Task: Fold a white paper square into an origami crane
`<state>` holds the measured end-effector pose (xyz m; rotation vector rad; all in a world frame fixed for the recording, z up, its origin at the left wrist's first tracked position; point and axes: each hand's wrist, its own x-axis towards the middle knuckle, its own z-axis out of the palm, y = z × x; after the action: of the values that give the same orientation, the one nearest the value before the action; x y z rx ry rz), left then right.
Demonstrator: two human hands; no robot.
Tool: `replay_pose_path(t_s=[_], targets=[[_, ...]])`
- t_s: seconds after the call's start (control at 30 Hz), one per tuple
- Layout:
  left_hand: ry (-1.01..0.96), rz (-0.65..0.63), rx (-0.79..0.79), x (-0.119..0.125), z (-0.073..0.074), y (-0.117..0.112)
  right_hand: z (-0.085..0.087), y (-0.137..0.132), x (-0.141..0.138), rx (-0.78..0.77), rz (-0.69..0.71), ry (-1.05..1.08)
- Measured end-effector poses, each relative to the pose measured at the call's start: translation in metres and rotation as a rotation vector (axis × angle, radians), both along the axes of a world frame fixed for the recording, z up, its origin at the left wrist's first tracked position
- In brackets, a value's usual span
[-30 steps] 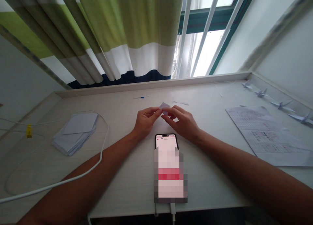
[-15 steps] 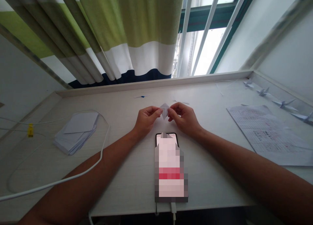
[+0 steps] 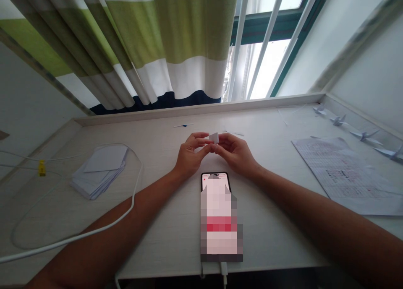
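Observation:
A small piece of folded white paper (image 3: pixel 214 137) is held between my two hands, above the middle of the desk. My left hand (image 3: pixel 192 154) grips its lower left side, thumb toward the near edge and fingers behind. From the other side my right hand (image 3: pixel 236 152) pinches it, with the thumb tip close to the left thumb. The fingers partly cover the paper's lower edge. Just nearer to me lies a phone (image 3: pixel 217 213) with its screen lit and partly blurred.
A stack of white paper sheets (image 3: pixel 100 171) lies left, with a white cable (image 3: pixel 137 184) looping over it and my left forearm. At right are a written sheet (image 3: pixel 344 171) and several folded paper cranes (image 3: pixel 365 135) along the edge. A small blue-and-white item (image 3: pixel 184 125) lies at the back.
The paper, a flat diamond half a second ago, now appears as a smaller, tilted four-sided shape. My hands have come closer together, and the thumbs have met beneath it.

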<state>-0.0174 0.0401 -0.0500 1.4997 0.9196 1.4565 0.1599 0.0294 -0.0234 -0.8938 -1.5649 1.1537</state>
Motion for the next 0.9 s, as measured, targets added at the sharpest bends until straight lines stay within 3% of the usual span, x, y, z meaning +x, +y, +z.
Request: replay_pose_path(t_s=[0.17,0.3,0.43,0.77,0.9], targets=[[-0.087,0.020,-0.066,-0.0008,0.0033,0.0001,-0.0022,0.0057,0.0029,-0.121,0.010,0.061],[-0.088,-0.056,-0.151,-0.0007,0.0045,0.0019,-0.0050,0.0080,0.0044,-0.172,0.008,0.091],[-0.050,-0.106,-0.167,0.0005,0.0031,0.0027,-0.0058,0.0067,0.0040,-0.176,0.002,0.071],[-0.016,-0.042,-0.164,-0.0010,-0.0002,0.0031,-0.0083,0.0035,-0.0018,-0.158,0.050,0.067],[-0.027,-0.115,-0.173,0.0004,0.0030,0.0014,-0.0085,0.0053,0.0000,-0.170,0.033,0.087]])
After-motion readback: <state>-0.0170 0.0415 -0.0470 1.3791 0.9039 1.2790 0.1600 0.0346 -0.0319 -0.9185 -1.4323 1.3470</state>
